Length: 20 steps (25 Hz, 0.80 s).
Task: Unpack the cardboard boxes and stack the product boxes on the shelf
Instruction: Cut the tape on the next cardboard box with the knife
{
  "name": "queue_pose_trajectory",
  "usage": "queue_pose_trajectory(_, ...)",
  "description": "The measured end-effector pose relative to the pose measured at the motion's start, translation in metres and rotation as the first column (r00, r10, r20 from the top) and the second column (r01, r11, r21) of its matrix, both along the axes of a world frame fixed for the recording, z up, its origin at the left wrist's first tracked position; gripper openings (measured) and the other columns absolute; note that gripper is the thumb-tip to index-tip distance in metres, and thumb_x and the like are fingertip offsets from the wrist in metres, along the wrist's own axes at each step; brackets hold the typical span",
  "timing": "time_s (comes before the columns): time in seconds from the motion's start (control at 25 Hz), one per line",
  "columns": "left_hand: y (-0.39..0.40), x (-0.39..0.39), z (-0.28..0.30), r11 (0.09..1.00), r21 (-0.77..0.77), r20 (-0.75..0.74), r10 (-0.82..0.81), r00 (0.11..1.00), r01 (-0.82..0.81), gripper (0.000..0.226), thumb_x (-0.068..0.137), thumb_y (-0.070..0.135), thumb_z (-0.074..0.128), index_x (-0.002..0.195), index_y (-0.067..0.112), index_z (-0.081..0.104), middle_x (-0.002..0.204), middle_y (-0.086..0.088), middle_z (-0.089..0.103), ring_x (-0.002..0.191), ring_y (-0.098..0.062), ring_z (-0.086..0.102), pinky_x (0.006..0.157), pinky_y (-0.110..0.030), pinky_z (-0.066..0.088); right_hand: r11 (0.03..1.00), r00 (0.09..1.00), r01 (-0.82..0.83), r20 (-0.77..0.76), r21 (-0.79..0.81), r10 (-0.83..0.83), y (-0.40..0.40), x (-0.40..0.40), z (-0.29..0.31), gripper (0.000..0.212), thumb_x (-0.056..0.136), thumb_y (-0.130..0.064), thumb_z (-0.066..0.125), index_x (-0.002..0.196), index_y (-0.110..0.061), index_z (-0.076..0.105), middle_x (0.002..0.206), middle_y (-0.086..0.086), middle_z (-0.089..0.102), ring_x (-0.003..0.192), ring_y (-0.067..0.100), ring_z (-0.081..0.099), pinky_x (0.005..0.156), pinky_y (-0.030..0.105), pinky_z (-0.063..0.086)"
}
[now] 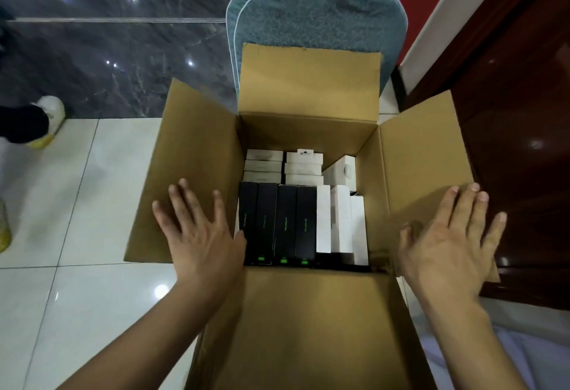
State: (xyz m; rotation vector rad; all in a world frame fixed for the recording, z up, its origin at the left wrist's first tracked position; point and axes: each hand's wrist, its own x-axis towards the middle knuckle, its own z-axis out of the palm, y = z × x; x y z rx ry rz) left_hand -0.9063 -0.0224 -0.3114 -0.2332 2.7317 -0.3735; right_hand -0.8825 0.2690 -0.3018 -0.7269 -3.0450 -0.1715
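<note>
A brown cardboard box [308,130] stands on the floor with all its flaps folded outward. Inside, several black product boxes [277,223] with green marks stand in a row at the near left. White product boxes [339,220] stand beside them at the right, and more white ones [283,166] lie at the far end. My left hand [200,232] presses flat with straight fingers on the left flap [185,149]. My right hand [453,241] lies flat with spread fingers on the right flap [422,155]. Neither hand holds anything.
A blue-grey mat [314,7] lies beyond the box. Dark wooden furniture [524,112] stands to the right. Another person's foot in a white and yellow shoe [46,121] is at the left edge. White tiles surround the box, dark marble floor lies further off.
</note>
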Motion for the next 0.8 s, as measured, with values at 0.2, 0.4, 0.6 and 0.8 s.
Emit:
queue_pose_trajectory(0.2,-0.004,0.019,-0.033,0.985,0.164,0.059,0.047,0.997,-0.056,0.089,0.098,0.065,0.023,0.154,0.019,-0.029,0.161,-0.026,-0.026,0.151,-0.047,-0.012,0.119,-0.067,0.013,0.991,0.966,0.046,0.257,-0.123,-0.013,-0.008,0.006,-0.02,0.09,0.097,-0.051,0.044,0.161,-0.006,-0.002,0.17,0.011,-0.004,0.156,0.024,-0.006,0.126,0.047,-0.003)
queue_pose_trajectory(0.4,-0.003,0.02,-0.048,0.946,0.313,0.056,0.071,0.996,-0.085,0.095,0.099,0.059,0.035,0.155,0.014,-0.026,0.165,-0.022,-0.018,0.153,-0.044,0.0,0.119,-0.059,0.024,0.95,0.944,0.065,0.328,-0.307,0.042,-0.025,0.012,-0.036,0.089,0.101,-0.053,0.041,0.16,-0.011,-0.01,0.169,0.01,-0.011,0.156,0.027,-0.009,0.126,0.043,0.001)
queue_pose_trajectory(0.6,-0.006,0.021,-0.061,0.903,0.421,0.021,0.083,0.996,-0.085,0.098,0.099,0.055,0.043,0.156,0.011,-0.024,0.167,-0.019,-0.011,0.154,-0.041,0.005,0.12,-0.053,0.025,0.91,0.939,0.121,0.342,-0.397,0.024,-0.025,0.008,-0.047,0.096,0.1,-0.053,0.046,0.159,-0.008,-0.015,0.168,0.012,-0.013,0.156,0.029,-0.007,0.126,0.04,0.006)
queue_pose_trajectory(0.8,-0.004,0.022,-0.068,0.877,0.474,-0.014,0.1,0.995,-0.082,0.098,0.098,0.053,0.047,0.157,0.01,-0.018,0.167,-0.019,-0.004,0.153,-0.04,0.013,0.119,-0.052,0.031,0.865,0.949,0.14,0.313,-0.482,0.021,-0.024,0.007,-0.053,0.101,0.098,-0.05,0.054,0.159,-0.007,-0.015,0.169,0.012,-0.008,0.156,0.029,0.0,0.124,0.039,0.011)
